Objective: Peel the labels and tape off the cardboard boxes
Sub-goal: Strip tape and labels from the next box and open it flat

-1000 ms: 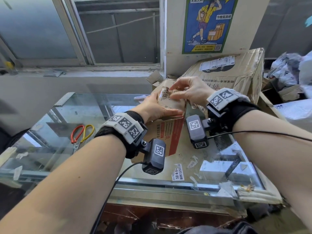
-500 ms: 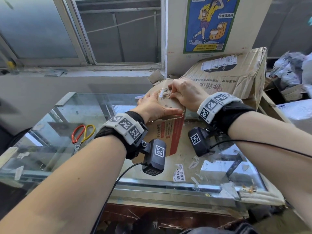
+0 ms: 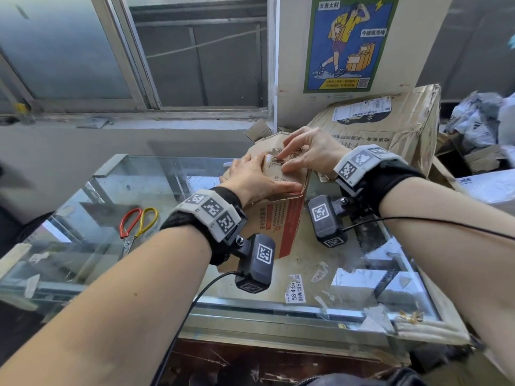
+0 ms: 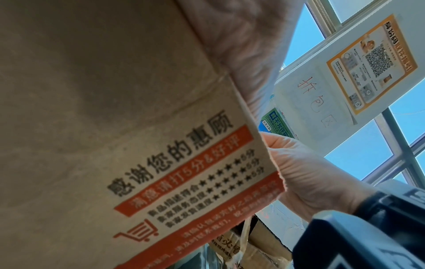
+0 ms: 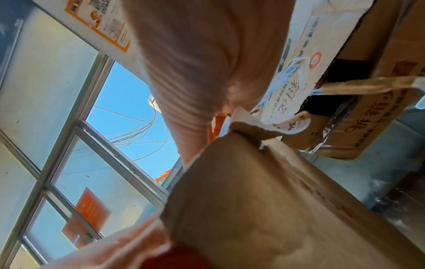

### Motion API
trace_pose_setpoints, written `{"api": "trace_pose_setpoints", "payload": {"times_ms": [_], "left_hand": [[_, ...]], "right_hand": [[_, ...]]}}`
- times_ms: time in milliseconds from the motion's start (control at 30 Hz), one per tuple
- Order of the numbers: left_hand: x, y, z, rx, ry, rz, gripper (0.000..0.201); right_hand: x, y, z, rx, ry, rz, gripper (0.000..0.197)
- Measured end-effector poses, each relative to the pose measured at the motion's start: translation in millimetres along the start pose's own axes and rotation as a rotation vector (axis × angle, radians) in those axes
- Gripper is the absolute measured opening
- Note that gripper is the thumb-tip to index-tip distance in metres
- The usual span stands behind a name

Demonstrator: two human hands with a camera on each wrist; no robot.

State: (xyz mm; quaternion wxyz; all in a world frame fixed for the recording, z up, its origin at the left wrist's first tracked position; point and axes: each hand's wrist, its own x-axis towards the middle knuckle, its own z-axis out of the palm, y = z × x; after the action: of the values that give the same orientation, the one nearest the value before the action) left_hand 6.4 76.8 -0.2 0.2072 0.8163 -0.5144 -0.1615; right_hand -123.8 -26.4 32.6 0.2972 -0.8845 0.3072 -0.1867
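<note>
A small cardboard box with red print stands on the glass counter. My left hand presses flat on its top, thumb along the front edge; the left wrist view shows the printed side and the thumb. A torn white label sticks to the box top. My right hand pinches the label's edge between index finger and thumb, other fingers raised. The right wrist view shows a curled strip of label lifting off the box at the fingers.
Red and yellow scissors lie on the glass at the left. A large crumpled box with a shipping label leans behind. A peeled sticker and paper scraps lie near the front edge. Bagged parcels pile up at the right.
My right hand, which held a lifted bit of label a second ago, dropped onto the box top and now picks at the label again. The left hand stays pressed on the box.
</note>
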Motion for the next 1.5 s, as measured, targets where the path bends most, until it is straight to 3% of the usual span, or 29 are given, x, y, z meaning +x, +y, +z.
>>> {"api": "trace_pose_setpoints", "payload": {"times_ms": [100,300,533,667,767,867,1033,1167,1300,1433,1500], "left_hand": [[0,-1,1,0.021,0.007,0.000,0.117],[3,-1,0,0.083,0.022,-0.015,0.117],[-2,6,0,0.135,0.046,-0.012,0.112],[-3,6,1,0.138,0.057,0.009,0.109],[-3,5,1,0.133,0.072,0.027,0.108],[-3,4,2,0.136,0.079,0.029,0.108],[-6,6,3,0.159,0.084,0.035,0.106],[-7,7,1,0.164,0.091,0.039,0.104],[-7,9,0,0.158,0.094,0.050,0.104],[-8,8,0,0.146,0.084,0.043,0.103],[-8,8,1,0.148,0.091,0.048,0.102]], "right_hand": [[4,-2,3,-0.059,0.063,-0.022,0.013],[8,5,17,-0.394,0.116,-0.197,0.016],[13,8,18,-0.259,0.242,-0.058,0.014],[10,5,9,-0.053,0.178,0.020,0.014],[1,1,2,0.122,0.080,0.034,0.032],[-1,-4,2,0.058,-0.012,0.027,0.036],[9,-1,10,-0.051,0.111,-0.043,0.015],[12,4,19,-0.249,0.172,-0.113,0.014],[15,5,19,-0.173,0.229,-0.062,0.011],[16,5,13,-0.012,0.159,0.016,0.013],[11,3,8,0.120,0.098,0.037,0.027]]}}
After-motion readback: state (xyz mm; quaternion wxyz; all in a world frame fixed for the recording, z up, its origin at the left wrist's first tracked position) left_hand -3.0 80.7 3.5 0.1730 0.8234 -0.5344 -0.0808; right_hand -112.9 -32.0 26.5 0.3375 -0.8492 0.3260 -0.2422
